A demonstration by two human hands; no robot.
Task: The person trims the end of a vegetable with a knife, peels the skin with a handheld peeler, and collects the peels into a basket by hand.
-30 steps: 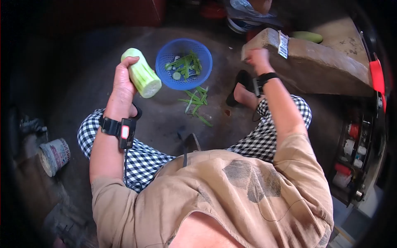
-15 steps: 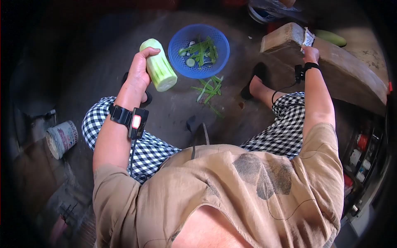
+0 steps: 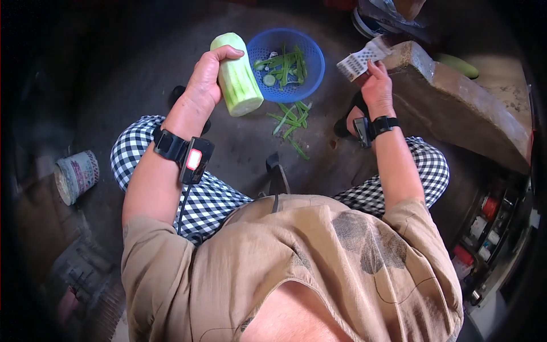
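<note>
My left hand (image 3: 206,78) is wrapped around a pale green peeled gourd (image 3: 238,85), its cut end facing down toward me. A few darker green streaks run along its side. In my right hand (image 3: 377,90) is a flat, light-coloured grater (image 3: 359,60) dotted with rows of holes, gripped at its edge. Between the two hands sits a blue plastic colander (image 3: 317,67) on the floor, with green peel strips and a round slice in it. More green peel strips (image 3: 295,118) lie on the floor just in front of the colander.
To the right, a curved, thick slab (image 3: 456,100) borders a surface where another green gourd (image 3: 458,66) lies. A white tub (image 3: 78,176) lies tilted at the left. At lower right stands a rack of small items (image 3: 484,231). A tub with plastic (image 3: 370,24) is at the back.
My right hand has come left from the slab, bringing the grater toward the colander. The gourd in my left hand has shifted slightly right and up, closer to the colander.
</note>
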